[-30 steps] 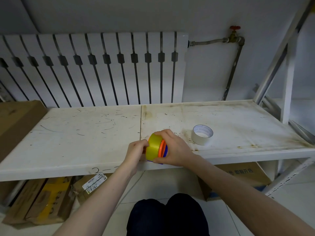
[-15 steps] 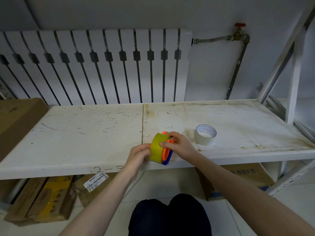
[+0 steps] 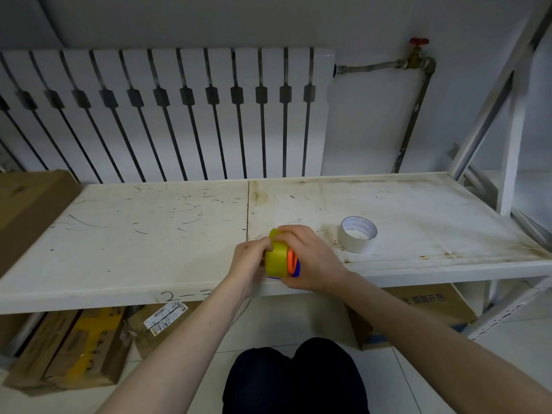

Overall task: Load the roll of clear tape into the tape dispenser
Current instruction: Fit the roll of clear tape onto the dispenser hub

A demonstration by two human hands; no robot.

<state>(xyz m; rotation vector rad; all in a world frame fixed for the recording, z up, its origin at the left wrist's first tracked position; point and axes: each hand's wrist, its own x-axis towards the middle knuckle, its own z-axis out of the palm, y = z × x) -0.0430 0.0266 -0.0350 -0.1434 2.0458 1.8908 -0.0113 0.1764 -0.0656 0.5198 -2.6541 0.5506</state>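
Now wrapping further over the top of the yellowish tape roll point(image 3: 276, 258) than half a second ago, right hand point(image 3: 310, 259) fingers closed around roll and orange-blue dispenser point(image 3: 293, 264). Pressing from the left, left hand point(image 3: 249, 264) fingers curled against the roll. Hovering at the shelf point(image 3: 149, 234) front edge, near a white tape roll point(image 3: 357, 234).

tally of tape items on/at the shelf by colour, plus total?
Yellowish tape roll, held between left hand and right hand: 1
White tape roll, lying flat on the shelf: 1
Orange-and-blue dispenser, mostly hidden by the hands: 1
Total: 3
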